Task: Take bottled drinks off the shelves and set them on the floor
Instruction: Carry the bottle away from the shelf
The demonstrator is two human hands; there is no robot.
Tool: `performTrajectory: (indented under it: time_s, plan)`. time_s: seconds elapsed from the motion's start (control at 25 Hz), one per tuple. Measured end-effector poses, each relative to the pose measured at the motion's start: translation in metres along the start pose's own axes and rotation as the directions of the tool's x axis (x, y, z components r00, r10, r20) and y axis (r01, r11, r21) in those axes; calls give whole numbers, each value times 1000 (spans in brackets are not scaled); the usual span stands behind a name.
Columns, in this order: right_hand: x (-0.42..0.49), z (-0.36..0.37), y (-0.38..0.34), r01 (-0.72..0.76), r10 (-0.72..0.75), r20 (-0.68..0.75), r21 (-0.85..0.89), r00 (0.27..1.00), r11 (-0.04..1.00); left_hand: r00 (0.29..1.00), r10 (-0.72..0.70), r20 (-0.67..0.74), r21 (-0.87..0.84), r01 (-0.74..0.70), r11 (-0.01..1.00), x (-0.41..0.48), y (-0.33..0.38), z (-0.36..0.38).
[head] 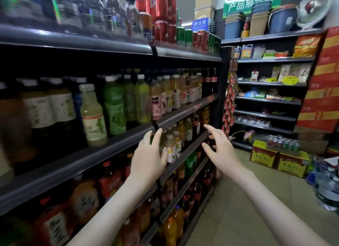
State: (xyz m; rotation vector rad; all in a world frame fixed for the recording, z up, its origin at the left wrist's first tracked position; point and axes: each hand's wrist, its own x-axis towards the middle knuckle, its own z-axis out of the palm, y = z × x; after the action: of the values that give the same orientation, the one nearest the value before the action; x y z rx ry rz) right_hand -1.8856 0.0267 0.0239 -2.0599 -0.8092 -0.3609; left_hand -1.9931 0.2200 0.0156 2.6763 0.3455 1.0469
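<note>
Both arms are out towards the drinks rack. The left hand (pixel 149 155) is raised in front of the shelves, fingers straight and spread, gripping nothing; its fingertips reach the rail (pixel 110 150) of the middle shelf. Its thumb lies just beside a pale bottle (pixel 171 150) on the shelf below; whether it touches, I cannot tell.

The right hand (pixel 221 150) hangs over the aisle, near the far end of that same lower shelf; its fingers are splayed and a little bent, and it is empty as well.

The drinks all stand on the rack in rows. Green bottles (pixel 114 108) and yellow ones are on the middle shelf, with a cloudy one (pixel 92 115) out front at the edge; orange and dark bottles (pixel 170 225) fill the lower shelves. Up top are red cans (pixel 161 9) and green cans (pixel 184 37).

The floor (pixel 229 200) runs pale green down the aisle to the right of the rack. At its far end sit two yellow boxes (pixel 264 155), and wrapped packs of water (pixel 326 189) lie at the right edge. The back shelves (pixel 269 101) carry snack packets.
</note>
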Motion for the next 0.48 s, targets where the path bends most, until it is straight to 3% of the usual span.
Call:
performTrajectory:
  time_s: [0.28,0.48]
  plan:
    - [167,21,106,118,-131,166,86,977,989,974,-170,-151,137,191,972,125,4,107]
    - [270,71,130,146,-187,232,182,955,972,956,-57,-288,384,170,907,197,-7,151]
